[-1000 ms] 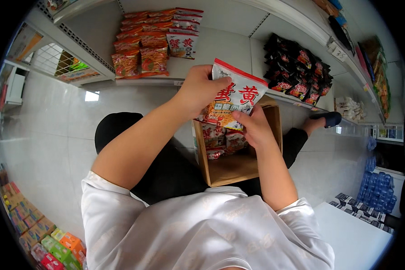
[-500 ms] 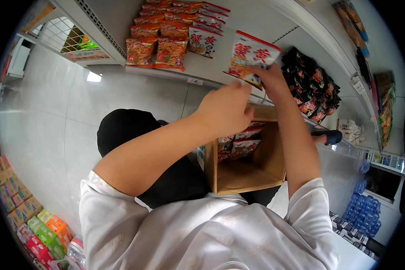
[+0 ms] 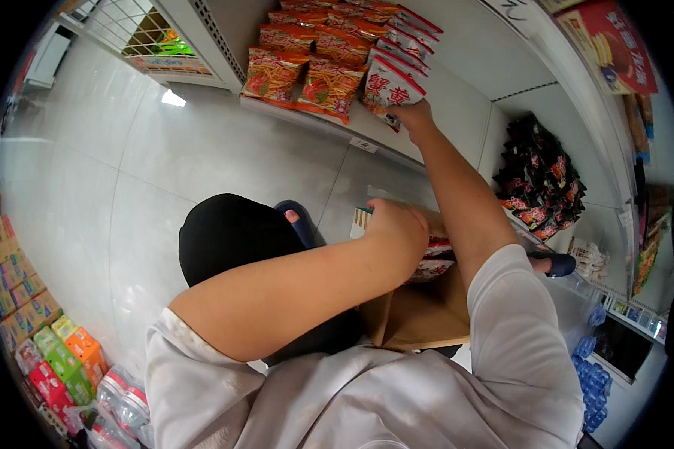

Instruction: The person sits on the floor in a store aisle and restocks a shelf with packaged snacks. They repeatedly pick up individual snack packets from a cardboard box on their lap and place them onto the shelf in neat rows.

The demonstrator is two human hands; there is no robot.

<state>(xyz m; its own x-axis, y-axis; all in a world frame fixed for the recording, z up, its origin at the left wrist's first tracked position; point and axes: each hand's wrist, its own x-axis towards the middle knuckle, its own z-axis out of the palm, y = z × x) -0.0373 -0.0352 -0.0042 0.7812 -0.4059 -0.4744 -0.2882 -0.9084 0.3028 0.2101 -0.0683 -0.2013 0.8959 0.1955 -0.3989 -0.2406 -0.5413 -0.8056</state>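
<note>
My right hand [image 3: 414, 118] is closed on the lower right part of a white and red snack bag [image 3: 386, 91]. That bag stands upright at the front of a row of similar white bags [image 3: 406, 46] on the shelf. Beside the row, on its left, are several orange snack bags [image 3: 326, 87]. My left hand [image 3: 398, 228] is bent over the far left edge of an open cardboard box [image 3: 419, 322] in front of my body; its fingers are mostly hidden. More red and white bags [image 3: 431, 269] lie inside the box, partly covered by that hand.
A heap of black and red packets [image 3: 541, 176] lies on the shelf [image 3: 457, 90] to the right. An upper shelf edge [image 3: 569, 82] curves overhead. Wire mesh shelving [image 3: 138, 34] is at the far left. Drink packs [image 3: 67, 363] stand at the lower left.
My right hand has carried the white snack bag leftward to the front of the white row. My left hand has moved down to the box's edge. The view has shifted.
</note>
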